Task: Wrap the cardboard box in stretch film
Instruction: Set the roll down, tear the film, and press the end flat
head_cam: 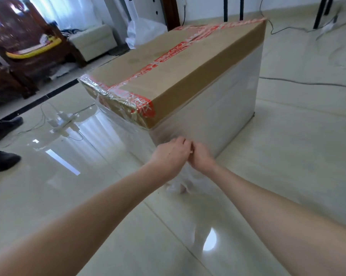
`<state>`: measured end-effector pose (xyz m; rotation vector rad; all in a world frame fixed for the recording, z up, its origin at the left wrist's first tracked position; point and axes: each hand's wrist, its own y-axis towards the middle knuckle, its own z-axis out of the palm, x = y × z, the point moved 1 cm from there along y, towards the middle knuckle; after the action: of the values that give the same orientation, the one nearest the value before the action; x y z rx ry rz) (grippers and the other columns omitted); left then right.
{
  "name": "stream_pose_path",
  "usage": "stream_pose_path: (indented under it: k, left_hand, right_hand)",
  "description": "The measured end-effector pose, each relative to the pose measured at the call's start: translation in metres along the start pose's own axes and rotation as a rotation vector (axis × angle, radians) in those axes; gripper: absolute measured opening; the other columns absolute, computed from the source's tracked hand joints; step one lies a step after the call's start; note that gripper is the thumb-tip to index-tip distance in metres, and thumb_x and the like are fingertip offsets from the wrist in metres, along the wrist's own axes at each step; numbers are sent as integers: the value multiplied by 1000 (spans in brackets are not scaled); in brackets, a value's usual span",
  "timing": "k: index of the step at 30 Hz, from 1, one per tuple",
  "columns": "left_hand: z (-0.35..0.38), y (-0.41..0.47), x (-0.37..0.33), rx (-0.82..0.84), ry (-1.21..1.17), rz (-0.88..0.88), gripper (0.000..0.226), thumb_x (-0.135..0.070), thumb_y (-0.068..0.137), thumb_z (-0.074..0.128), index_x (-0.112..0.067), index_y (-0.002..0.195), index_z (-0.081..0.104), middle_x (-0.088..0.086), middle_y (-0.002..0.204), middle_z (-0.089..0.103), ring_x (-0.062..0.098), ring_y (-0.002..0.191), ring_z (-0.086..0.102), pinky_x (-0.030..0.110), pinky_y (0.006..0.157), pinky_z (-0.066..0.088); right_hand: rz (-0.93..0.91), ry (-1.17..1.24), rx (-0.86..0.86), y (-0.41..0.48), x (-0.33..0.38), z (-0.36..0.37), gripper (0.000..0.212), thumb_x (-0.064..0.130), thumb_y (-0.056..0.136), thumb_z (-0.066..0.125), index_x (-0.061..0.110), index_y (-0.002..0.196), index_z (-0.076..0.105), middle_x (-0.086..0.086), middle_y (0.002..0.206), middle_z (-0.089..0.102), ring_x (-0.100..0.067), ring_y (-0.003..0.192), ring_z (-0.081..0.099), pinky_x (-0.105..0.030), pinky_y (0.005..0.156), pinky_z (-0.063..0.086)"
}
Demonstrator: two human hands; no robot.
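A large cardboard box (168,62) with red-and-white tape on top stands on the tiled floor. Clear stretch film (218,108) covers its lower sides; a brown band below the top edge is bare. My left hand (170,152) and my right hand (201,156) meet at the box's near bottom corner, fingers closed together on a bunch of the film. A crumpled tail of film (180,182) hangs below my hands to the floor. No film roll is visible.
A white power strip with cables (62,120) lies on the floor to the left. Another person's black shoes (2,144) stand at the left edge. Dark wooden furniture (24,40) is at back left, and black cables (307,83) run behind the box on the right.
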<state>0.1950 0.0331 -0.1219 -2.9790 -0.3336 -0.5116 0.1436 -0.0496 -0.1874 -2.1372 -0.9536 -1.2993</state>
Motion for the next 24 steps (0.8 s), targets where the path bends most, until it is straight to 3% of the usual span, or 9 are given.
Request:
stream_pose_path:
  k: [3, 7, 10, 13, 16, 18, 21, 23, 24]
  left_hand:
    - [-11, 2, 6, 68, -28, -20, 37, -8, 91, 45, -12, 127, 44, 7, 125, 51, 26, 113, 54, 39, 81, 49]
    - [-29, 18, 10, 181, -31, -67, 33, -11, 90, 50, -14, 123, 51, 9, 120, 58, 29, 109, 59, 36, 73, 45]
    - [-37, 20, 9, 203, 6, -57, 28, -11, 90, 54, -17, 117, 60, 8, 115, 60, 29, 105, 61, 34, 71, 45]
    - [-45, 19, 10, 127, 24, -90, 22, -9, 94, 50, -16, 107, 66, 10, 109, 63, 31, 98, 63, 33, 68, 45]
    - [-54, 27, 10, 109, 12, -122, 23, -12, 97, 48, -15, 112, 65, 11, 110, 64, 31, 97, 63, 32, 65, 44]
    - [-62, 36, 6, 66, -15, -109, 22, -12, 97, 47, -14, 110, 65, 11, 108, 64, 31, 96, 63, 32, 64, 45]
    - [-70, 45, 1, 56, -10, -14, 21, -12, 97, 46, -14, 108, 63, 9, 104, 63, 29, 94, 62, 36, 65, 49]
    - [-70, 42, 2, 108, 73, 89, 19, -25, 96, 52, -19, 113, 57, 5, 108, 62, 25, 98, 60, 34, 64, 44]
    - [-66, 37, 3, 146, 152, 138, 30, -36, 92, 59, -20, 116, 52, 3, 112, 60, 24, 103, 57, 33, 65, 42]
  right_hand:
    - [-64, 209, 87, -3, 5, -26, 13, -11, 85, 56, -9, 86, 69, -7, 74, 64, 3, 56, 52, -27, 66, 39]
    - [-71, 144, 208, -2, 10, -54, 22, 8, 89, 64, 14, 68, 66, 8, 54, 62, 0, 54, 53, -24, 64, 39]
    - [-7, 180, 166, -2, 12, -63, 16, 10, 91, 62, -5, 89, 69, -1, 59, 59, -7, 56, 52, -20, 64, 42]
    - [-10, 172, 75, -7, 9, -71, 17, 16, 90, 65, -1, 94, 64, -2, 65, 57, -8, 60, 54, -11, 55, 41]
    - [-8, -93, 189, -14, 9, -69, 49, 35, 78, 77, 9, 113, 55, -1, 94, 56, -16, 88, 55, -20, 73, 44]
    - [32, -182, 231, -19, 10, -57, 63, 33, 73, 81, 9, 121, 49, -3, 105, 52, -21, 99, 53, -27, 80, 43]
    - [78, -200, 194, -15, 3, -46, 39, 11, 79, 74, 5, 114, 57, -9, 97, 57, -24, 94, 59, -24, 64, 41]
    - [126, -91, 91, -10, -2, -55, 10, 3, 84, 66, 8, 93, 64, -6, 81, 58, -17, 74, 56, -19, 54, 38]
    - [163, -14, 41, -8, -2, -62, 12, 1, 86, 63, 12, 82, 61, -4, 72, 56, -14, 63, 52, -17, 51, 37]
